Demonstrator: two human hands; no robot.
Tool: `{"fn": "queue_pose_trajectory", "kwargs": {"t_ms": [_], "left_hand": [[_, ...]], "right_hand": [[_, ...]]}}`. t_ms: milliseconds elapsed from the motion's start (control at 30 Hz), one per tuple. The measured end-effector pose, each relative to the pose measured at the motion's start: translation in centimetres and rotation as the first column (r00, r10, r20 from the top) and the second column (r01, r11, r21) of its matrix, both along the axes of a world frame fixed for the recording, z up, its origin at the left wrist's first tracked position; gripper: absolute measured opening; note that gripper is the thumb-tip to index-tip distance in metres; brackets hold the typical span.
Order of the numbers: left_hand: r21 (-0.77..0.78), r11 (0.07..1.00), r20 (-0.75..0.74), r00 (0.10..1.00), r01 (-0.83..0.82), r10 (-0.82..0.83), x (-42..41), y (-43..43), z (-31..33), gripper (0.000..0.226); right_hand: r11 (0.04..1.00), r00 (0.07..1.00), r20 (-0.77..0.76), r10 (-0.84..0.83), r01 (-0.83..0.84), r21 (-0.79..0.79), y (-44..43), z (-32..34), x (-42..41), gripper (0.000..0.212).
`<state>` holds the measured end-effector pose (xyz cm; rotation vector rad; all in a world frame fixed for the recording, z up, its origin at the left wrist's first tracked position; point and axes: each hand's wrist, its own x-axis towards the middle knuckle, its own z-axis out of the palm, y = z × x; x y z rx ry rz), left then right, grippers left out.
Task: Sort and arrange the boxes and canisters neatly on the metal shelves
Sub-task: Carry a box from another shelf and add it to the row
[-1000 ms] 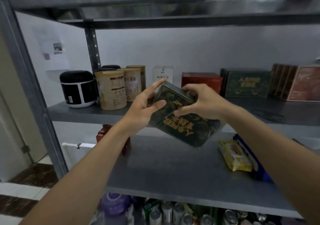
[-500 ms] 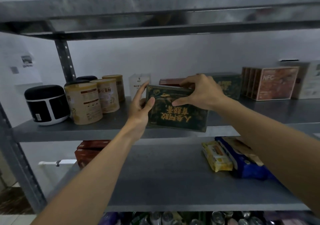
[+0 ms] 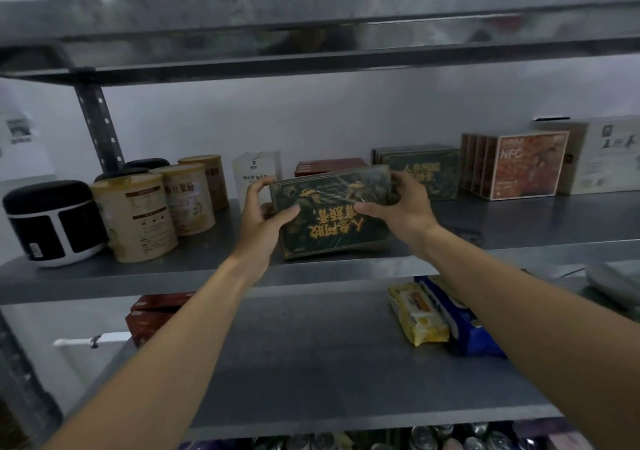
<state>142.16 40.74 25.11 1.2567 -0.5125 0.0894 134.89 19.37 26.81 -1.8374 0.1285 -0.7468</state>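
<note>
A dark green box (image 3: 332, 217) with gold lettering, upside down, rests with its lower edge on the middle metal shelf (image 3: 194, 269). My left hand (image 3: 263, 217) grips its left end and my right hand (image 3: 398, 207) grips its right end, thumbs on the front face. Behind it stand a matching green box (image 3: 426, 172) and a red box (image 3: 329, 167). Three beige canisters (image 3: 138, 217) and a black and white canister (image 3: 48, 221) stand at the left of the same shelf.
An orange NFC box (image 3: 519, 165) and a white box (image 3: 606, 155) stand at the shelf's right. A small white box (image 3: 254, 172) stands at the back. The lower shelf (image 3: 311, 363) holds yellow and blue packets (image 3: 440, 314) and red boxes (image 3: 152, 318). Cans show below.
Both hands lifted the tilted green box from over the lower shelf up onto the middle shelf and set its edge down there. The view rose with it.
</note>
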Motion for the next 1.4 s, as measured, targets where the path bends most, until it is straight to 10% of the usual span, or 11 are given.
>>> {"fn": "queue_pose_trajectory", "kwargs": {"t_ms": [267, 533, 867, 1233, 1400], "left_hand": [[0.562, 0.752, 0.546, 0.837, -0.345, -0.024, 0.2, 0.4, 5.1, 0.059], [0.306, 0.948, 0.301, 0.954, -0.093, -0.004, 0.3, -0.2, 3.0, 0.048], [0.178, 0.978, 0.156, 0.985, -0.107, 0.079, 0.3, -0.4, 0.3, 0.105], [0.254, 0.937, 0.332, 0.932, -0.239, 0.147, 0.6, -1.0, 4.1, 0.043], [0.312, 0.935, 0.240, 0.966, -0.168, 0.093, 0.5, -2.2, 0.2, 0.044]], "right_hand": [[0.969, 0.962, 0.172, 0.210, -0.181, -0.170, 0.3, 5.9, -0.7, 0.063], [0.994, 0.997, 0.056, 0.057, -0.051, -0.096, 1.2, 4.2, -0.9, 0.105], [0.938, 0.938, 0.059, 0.341, -0.343, 0.040, 1.7, 0.9, 0.9, 0.064], [0.887, 0.966, -0.083, 0.244, -0.257, -0.383, -1.7, 5.3, 0.2, 0.063], [0.969, 0.997, -0.070, 0.038, -0.054, -0.243, -3.0, 2.7, -0.5, 0.098]]}}
